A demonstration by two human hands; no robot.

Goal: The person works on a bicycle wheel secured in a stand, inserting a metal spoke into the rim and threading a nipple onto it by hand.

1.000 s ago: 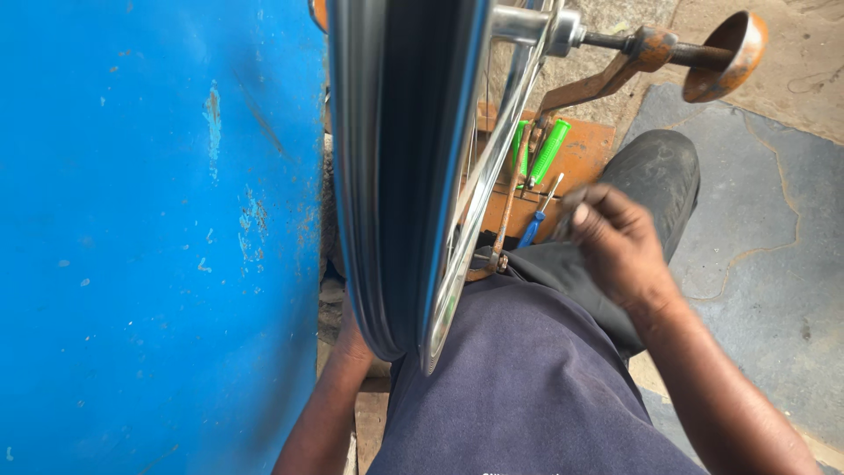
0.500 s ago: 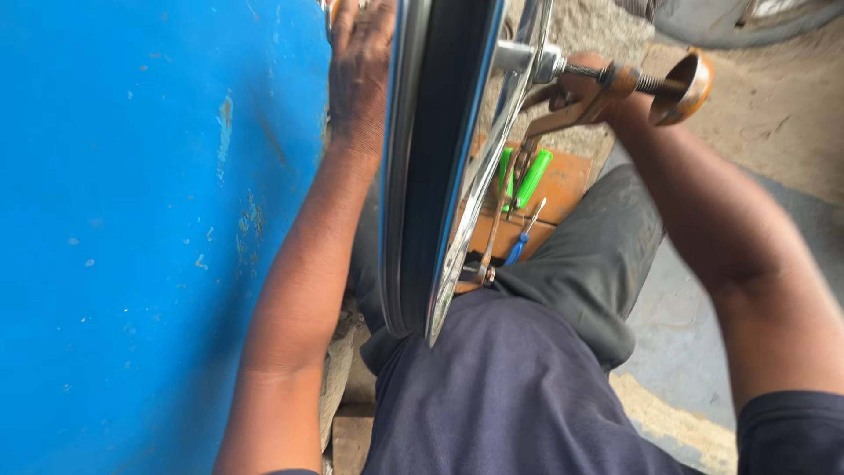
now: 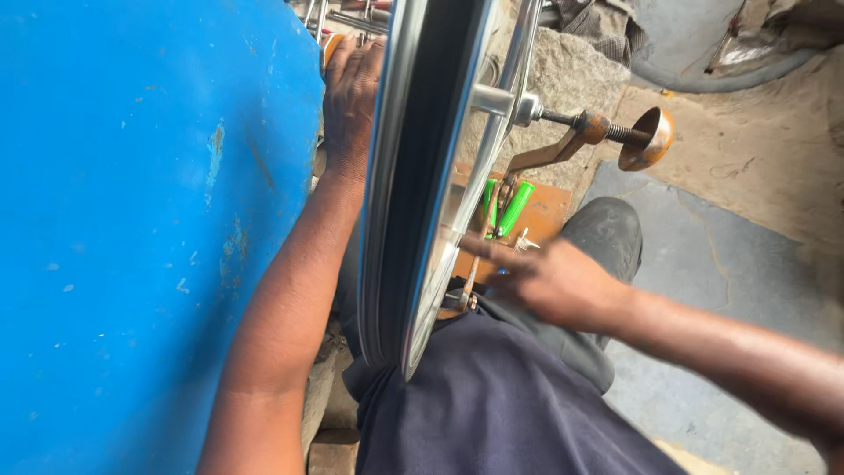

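Between the person's knees, the bicycle wheel (image 3: 413,193) stands upright and edge-on to the camera, its axle (image 3: 563,117) carried on a rusty stand arm (image 3: 549,151) with a brown cup (image 3: 649,139) at the far end, and the left hand (image 3: 350,88) lies against the rim's upper left side, fingers curled over the edge. Right hand (image 3: 549,283) is blurred low on the spoke side, fingers stretched toward the rim, though I cannot tell whether it grips anything. Judging by the green-handled tools (image 3: 508,208) lying unused on the wooden board (image 3: 549,211) beyond, the wheel looks mid-check, work on the spokes not finished.
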